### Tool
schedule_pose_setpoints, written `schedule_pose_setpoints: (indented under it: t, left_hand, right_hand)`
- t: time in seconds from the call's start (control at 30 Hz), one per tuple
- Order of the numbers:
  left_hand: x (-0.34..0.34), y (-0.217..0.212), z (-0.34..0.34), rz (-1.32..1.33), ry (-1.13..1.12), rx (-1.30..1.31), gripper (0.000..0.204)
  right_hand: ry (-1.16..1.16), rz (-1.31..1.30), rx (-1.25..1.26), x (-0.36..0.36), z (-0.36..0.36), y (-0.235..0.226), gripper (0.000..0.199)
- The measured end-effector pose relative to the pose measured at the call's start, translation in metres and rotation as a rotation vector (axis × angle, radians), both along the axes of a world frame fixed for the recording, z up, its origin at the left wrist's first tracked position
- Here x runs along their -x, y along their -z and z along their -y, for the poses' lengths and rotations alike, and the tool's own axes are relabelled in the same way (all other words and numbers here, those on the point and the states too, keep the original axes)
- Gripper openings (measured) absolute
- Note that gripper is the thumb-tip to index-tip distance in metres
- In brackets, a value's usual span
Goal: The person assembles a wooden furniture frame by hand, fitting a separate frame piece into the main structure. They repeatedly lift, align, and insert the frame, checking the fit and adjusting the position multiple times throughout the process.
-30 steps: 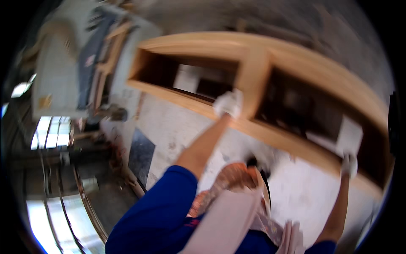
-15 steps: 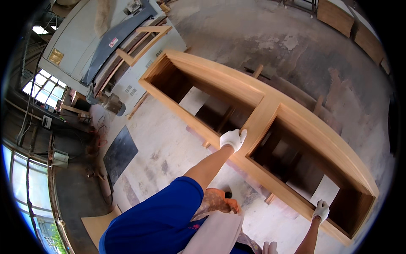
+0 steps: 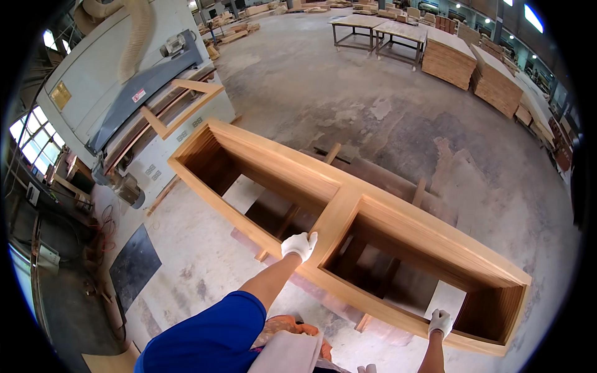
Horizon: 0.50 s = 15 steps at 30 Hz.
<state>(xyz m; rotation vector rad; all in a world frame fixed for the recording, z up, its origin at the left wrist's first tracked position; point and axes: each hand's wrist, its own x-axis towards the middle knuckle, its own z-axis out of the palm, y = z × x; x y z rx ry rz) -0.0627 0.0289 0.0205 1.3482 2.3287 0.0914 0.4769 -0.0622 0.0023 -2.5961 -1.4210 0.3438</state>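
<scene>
A long stack of pale wooden frames (image 3: 348, 200), each with two rectangular openings split by a crossbar, lies slantwise in front of me. My left hand (image 3: 300, 246), in a white glove, grips the near rail of the top frame where the crossbar meets it. Its fingers curl over the inner edge, and the thumb points towards the crossbar. Further right, my right hand (image 3: 440, 322), also gloved, is closed over the same near rail by the right opening. The fingertips of both hands are partly hidden inside the openings.
Wooden supports (image 3: 420, 191) stick out beneath the stack. A large grey machine (image 3: 155, 87) with a hose stands at the far left, a small wooden frame (image 3: 180, 105) resting on it. A dark mat (image 3: 135, 267) lies on the floor. Metal tables (image 3: 398, 31) and board stacks (image 3: 448, 59) stand far right.
My view has tilted up, bringing the tables and board stacks at the back into sight. Both hands keep their places on the near rail.
</scene>
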Motion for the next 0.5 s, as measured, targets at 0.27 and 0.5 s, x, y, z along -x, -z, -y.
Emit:
schedule_pose_setpoints:
  t: [0.27, 0.5]
  left_hand:
    - [0.0, -0.004, 0.0, 0.001, 0.014, 0.023, 0.065]
    - [0.0, -0.003, 0.0, -0.001, 0.008, 0.004, 0.064]
  right_hand:
    - [0.008, -0.007, 0.01, -0.003, 0.003, 0.005, 0.035]
    - [0.004, 0.012, 0.015, -0.004, -0.001, 0.005, 0.034]
